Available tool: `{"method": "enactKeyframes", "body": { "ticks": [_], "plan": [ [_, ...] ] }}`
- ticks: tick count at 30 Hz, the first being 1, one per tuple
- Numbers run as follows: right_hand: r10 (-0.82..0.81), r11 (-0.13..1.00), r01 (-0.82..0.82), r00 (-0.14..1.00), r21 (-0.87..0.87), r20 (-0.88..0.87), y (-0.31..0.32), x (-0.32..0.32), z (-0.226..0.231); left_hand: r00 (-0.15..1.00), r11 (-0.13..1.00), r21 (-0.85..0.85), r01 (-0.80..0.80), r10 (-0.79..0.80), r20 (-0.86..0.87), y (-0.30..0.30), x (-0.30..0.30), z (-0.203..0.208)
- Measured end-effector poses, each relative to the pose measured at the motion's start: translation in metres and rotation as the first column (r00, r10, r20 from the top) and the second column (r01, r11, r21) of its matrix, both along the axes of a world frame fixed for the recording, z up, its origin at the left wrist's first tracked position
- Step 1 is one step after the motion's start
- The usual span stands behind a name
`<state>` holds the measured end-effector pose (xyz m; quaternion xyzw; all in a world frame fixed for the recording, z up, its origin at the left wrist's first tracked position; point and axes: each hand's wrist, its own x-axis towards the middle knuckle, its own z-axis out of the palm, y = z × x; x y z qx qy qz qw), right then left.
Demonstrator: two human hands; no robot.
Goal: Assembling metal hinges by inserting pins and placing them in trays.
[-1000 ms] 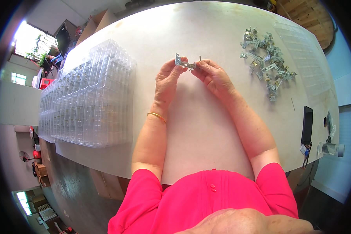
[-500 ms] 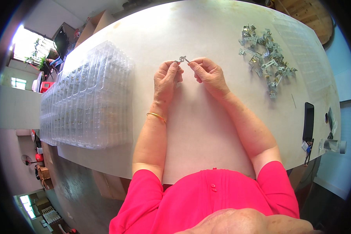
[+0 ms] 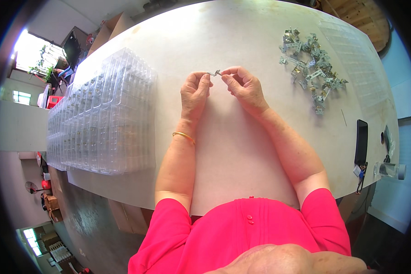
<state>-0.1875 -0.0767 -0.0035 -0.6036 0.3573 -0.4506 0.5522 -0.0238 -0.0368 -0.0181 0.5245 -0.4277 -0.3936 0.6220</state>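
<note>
Between my two hands, above the middle of the table, is a small silvery metal bracket. My left hand pinches its left end between thumb and fingers. At the other end, the thumb and forefinger of my right hand close on it; whether they also grip a separate small piece there is too small to tell. A loose heap of similar metal brackets, some with brass-coloured parts, lies to the right of my hands.
Clear plastic trays holding small parts stand stacked at the left. Flat clear trays lie at the far right. Near the right edge are a thin metal rod, a black phone, blue-handled snips and a clear bottle.
The bracket has turned between my fingers and now shows a narrower side. My hands have shifted only slightly; the heap and trays are unmoved.
</note>
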Motion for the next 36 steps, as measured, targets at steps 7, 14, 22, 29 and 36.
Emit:
{"method": "enactKeyframes", "body": {
  "ticks": [7,14,22,29,36],
  "plan": [
    [0.037,0.999,-0.037,0.999,-0.018,0.032,0.000,-0.001,0.000,0.979,0.998,-0.031,-0.055,0.060,0.195,0.001,-0.005,0.000],
    [0.001,1.000,-0.002,0.999,-0.027,-0.038,-0.001,0.000,-0.005,0.944,0.999,-0.049,-0.007,0.022,0.328,0.001,-0.009,-0.005],
    [-0.159,0.960,0.145,0.987,-0.241,-0.039,-0.004,0.001,-0.007,0.900,0.998,-0.024,0.065,-0.048,0.433,0.005,-0.014,0.001],
    [-0.112,0.993,0.105,0.981,0.052,0.156,-0.006,0.000,-0.005,0.996,0.997,0.054,0.049,-0.045,-0.083,0.004,-0.006,0.008],
    [-0.049,0.998,0.046,0.997,-0.035,-0.066,-0.005,0.000,-0.012,0.958,0.998,0.008,0.068,-0.063,-0.280,0.001,0.002,0.004]
  ]
}}
